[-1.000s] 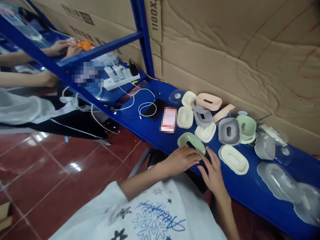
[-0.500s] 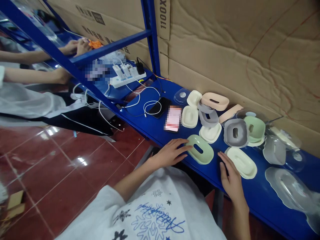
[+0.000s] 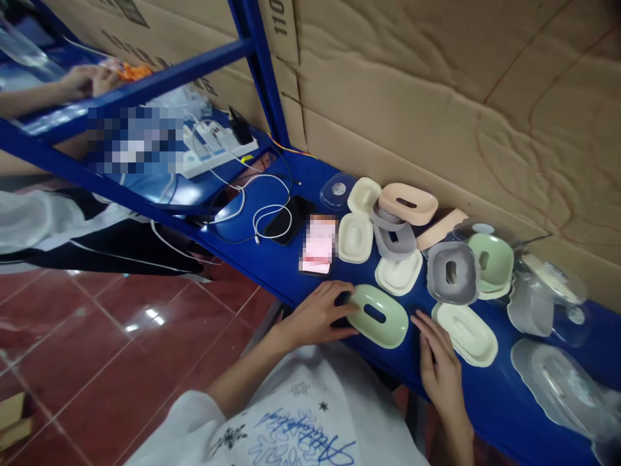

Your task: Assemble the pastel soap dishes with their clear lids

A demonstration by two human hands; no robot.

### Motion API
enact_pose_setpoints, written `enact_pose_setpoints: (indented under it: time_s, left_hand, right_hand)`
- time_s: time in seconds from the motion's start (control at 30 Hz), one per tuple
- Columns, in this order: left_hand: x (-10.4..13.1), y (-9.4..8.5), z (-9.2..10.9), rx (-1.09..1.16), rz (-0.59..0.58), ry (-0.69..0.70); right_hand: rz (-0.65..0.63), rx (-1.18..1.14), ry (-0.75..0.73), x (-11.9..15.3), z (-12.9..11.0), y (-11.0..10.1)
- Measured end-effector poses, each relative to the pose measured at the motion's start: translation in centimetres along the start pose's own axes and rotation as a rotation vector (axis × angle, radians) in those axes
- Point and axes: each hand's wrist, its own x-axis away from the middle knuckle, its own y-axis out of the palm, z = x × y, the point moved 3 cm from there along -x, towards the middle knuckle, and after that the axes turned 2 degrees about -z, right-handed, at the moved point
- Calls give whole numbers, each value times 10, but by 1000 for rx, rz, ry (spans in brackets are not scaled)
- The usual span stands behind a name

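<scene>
A pale green oval dish [image 3: 395,318] with a slot in its middle lies on the blue shelf near the front edge. My left hand [image 3: 320,314] is at its left end, fingers apart, the slightly blurred fingertips seeming to touch the rim. On the other side, my right hand [image 3: 439,356] rests with fingers stretched out and nothing in it, between the green dish and a cream oval tray [image 3: 466,335]. Beyond my hands sit a grey slotted dish [image 3: 436,275], another cream tray [image 3: 398,270] and a second green dish [image 3: 499,262].
A lit phone [image 3: 317,244] and a dark phone [image 3: 290,220] with white cable lie left. Peach dishes [image 3: 422,204] and clear plastic covers [image 3: 557,382] crowd the back and right. A blue frame [image 3: 204,68] separates a co-worker's hands [image 3: 92,79]. Cardboard [image 3: 412,97] stands behind.
The view has shifted, so the shelf appears further left and lower. My left fingers have drawn back from over the green dish to its left end. My right hand stays beside the cream tray.
</scene>
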Motion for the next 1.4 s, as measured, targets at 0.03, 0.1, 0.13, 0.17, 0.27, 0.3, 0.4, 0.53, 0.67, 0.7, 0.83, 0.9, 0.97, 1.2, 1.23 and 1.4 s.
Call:
enact_pose_setpoints:
  time_s: [0.03,0.1,0.13,0.17,0.27,0.3,0.4,0.53,0.67,0.7,0.83,0.9,0.97,1.2,1.23,1.4]
  left_hand:
    - [3,-2,1,8,5,-6]
    - [9,-6,1,24,23,-26]
    - [12,-9,0,31,31,-42]
    - [15,-12,-1,38,38,-60]
    - [24,-19,-6,49,61,-102]
    - [26,-20,-7,51,67,-108]
    - [26,-23,-11,58,82,-112]
    - [22,-23,-14,67,75,-99]
    - [20,-20,-15,88,39,-81]
    - [19,-21,-15,113,47,-77]
    - [17,-22,-11,249,149,-73]
    - [13,-22,-9,272,177,-68]
    - [5,-18,-6,262,163,-47]
    - [-32,5,2,299,65,37]
    - [-36,7,3,302,54,49]
    - [-35,13,8,278,31,50]
  right_hand:
    - [-5,19,-22,-6,-4,1]
    - [-39,67,-62,-20,-13,3]
    - [-68,89,-83,-28,-17,5]
    - [-99,108,-99,-36,-21,8]
    - [-141,182,-116,-57,-29,15]
    - [-131,218,-114,-62,-30,17]
    - [-91,305,-112,-65,-27,18]
    - [-56,283,-88,-50,-18,6]
    - [-42,221,-29,-34,-12,-10]
    - [-31,217,-8,-31,-13,-12]
    - [0,211,53,-28,-17,-11]
    - [-17,180,40,-26,-20,-7]
    - [-58,138,11,-22,-22,-5]
    - [-32,153,-58,0,-12,-17]
    - [-12,159,-58,2,-11,-17]
    - [94,104,10,12,-15,-15]
